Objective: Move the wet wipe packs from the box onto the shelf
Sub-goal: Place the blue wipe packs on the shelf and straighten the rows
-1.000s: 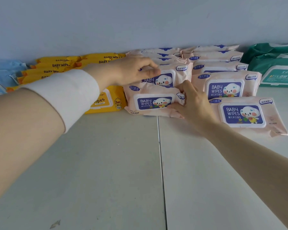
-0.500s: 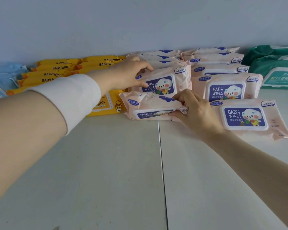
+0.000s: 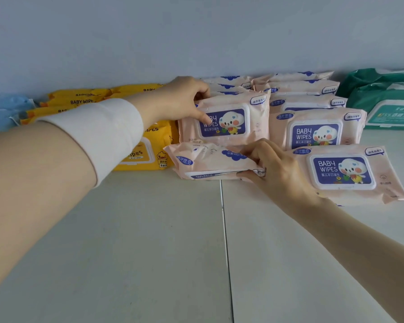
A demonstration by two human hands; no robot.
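Fingers round tilted pink pack on shelf.

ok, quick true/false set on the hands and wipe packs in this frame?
1. The right hand grips the front pink pack at its right end. True.
2. The left hand holds the second pink pack, standing behind it. True.
3. The packs right of the pink ones are yellow. False: green packs lie there; yellow packs lie left.
4. Both wrists are bare. False: a white cuff covers the left wrist.
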